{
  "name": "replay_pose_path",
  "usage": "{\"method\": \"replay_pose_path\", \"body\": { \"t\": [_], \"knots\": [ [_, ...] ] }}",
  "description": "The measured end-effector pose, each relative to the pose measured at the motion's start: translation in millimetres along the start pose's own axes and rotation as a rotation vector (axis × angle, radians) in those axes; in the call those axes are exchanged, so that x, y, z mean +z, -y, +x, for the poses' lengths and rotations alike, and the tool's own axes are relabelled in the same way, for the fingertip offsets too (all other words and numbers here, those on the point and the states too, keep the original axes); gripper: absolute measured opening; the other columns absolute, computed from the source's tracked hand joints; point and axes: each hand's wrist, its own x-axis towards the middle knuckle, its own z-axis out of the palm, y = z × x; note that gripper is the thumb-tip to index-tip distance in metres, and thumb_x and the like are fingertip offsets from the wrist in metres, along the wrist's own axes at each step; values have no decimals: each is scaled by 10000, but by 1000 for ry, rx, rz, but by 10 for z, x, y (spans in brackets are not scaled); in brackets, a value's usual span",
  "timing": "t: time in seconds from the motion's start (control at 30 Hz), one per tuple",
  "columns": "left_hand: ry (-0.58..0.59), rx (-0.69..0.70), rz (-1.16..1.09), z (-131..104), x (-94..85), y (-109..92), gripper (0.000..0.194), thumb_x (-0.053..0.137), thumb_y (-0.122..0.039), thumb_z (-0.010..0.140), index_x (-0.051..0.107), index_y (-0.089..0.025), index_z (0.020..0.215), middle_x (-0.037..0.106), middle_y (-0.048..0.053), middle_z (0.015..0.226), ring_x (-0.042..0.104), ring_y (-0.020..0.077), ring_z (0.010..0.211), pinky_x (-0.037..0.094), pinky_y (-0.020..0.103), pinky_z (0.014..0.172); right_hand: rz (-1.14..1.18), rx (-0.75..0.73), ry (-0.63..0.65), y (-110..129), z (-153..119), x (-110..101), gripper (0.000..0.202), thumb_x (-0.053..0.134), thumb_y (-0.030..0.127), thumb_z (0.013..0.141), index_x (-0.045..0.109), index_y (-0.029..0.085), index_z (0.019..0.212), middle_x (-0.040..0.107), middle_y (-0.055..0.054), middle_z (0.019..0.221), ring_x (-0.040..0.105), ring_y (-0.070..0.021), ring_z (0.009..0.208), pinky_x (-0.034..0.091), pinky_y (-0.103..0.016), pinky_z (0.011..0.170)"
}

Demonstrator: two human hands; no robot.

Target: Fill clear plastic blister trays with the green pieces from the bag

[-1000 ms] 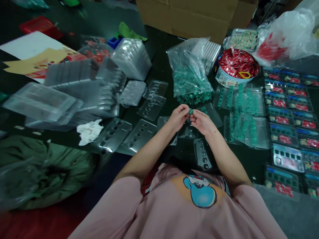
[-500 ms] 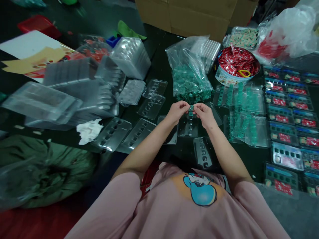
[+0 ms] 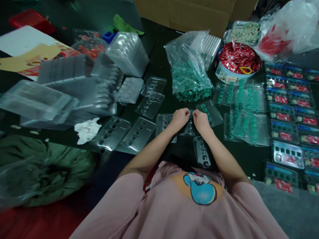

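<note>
My left hand (image 3: pixel 181 118) and my right hand (image 3: pixel 200 121) meet over a clear plastic blister tray (image 3: pixel 189 130), fingers closed in a pinch. Between the fingertips shows a bit of a small green plastic piece (image 3: pixel 191 112), at the tray's far end; the fingers hide most of it. Another clear tray (image 3: pixel 163 122) lies partly under my left wrist. Right of my right hand is a tray with green pieces (image 3: pixel 207 111) in its pockets. An unfilled blister tray (image 3: pixel 202 152) lies nearer my body. Beyond my hands stands a clear bag of green pieces (image 3: pixel 190 78), several spilling from its mouth.
Stacked clear trays (image 3: pixel 64 89) fill the left, with crumpled white tissue (image 3: pixel 87 130) in front. To the right are trays with green strips (image 3: pixel 249 116), a round tin of red packets (image 3: pixel 236 74) and rows of filled packs (image 3: pixel 284 131). A cardboard box (image 3: pixel 186 15) stands behind.
Both hands have come down slightly toward me with the green piece, from above the tray's far end onto it. The backs of the hands now face up more, and the view has shifted slightly.
</note>
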Motion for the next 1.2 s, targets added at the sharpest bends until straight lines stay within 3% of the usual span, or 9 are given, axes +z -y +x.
{"method": "replay_pose_path", "body": {
  "t": [0.2, 0.43, 0.67, 0.8, 1.2],
  "knots": [
    [6, 2, 41, -31, 25, -5, 154, 567, -110, 779, 652, -213, 704, 646, 57, 717, 594, 229, 761, 416, 320, 788, -77, -31, 53, -3, -18, 21, 286, 404, 90, 927, 667, 164, 1009, 683, -124, 944, 626, -200, 856, 424, -278, 760],
    [14, 29, 144, -23, 71, 5, 148, 531, -109, 816, 638, -204, 775, 637, 67, 723, 593, 238, 743, 404, 328, 754, -60, -101, 31, -4, -72, -74, 303, 427, 91, 913, 681, 160, 1063, 660, -118, 1027, 621, -207, 915, 438, -292, 827],
    [-18, 71, 6, -46, -25, 89, 184, 543, -113, 800, 702, -203, 820, 682, 76, 809, 616, 228, 801, 434, 329, 833, -12, -123, 43, -37, -98, -69, 310, 486, 73, 886, 669, 152, 1123, 653, -120, 1087, 617, -206, 970, 444, -291, 867],
    [91, 191, -7, -56, -89, 158, 202, 609, -151, 747, 745, -197, 889, 689, 64, 836, 609, 208, 802, 463, 315, 822, -41, -135, 81, -34, -56, -79, 281, 513, 72, 883, 689, 161, 1083, 670, -122, 1044, 615, -219, 969, 438, -304, 861],
    [104, 180, -43, -34, 23, 166, 174, 607, -113, 772, 757, -182, 829, 626, 92, 867, 583, 238, 893, 454, 360, 883, -146, -103, 116, -31, -34, -83, 220, 547, 117, 899, 693, 160, 1058, 676, -136, 1023, 603, -239, 976, 426, -324, 838]
  ]
}}
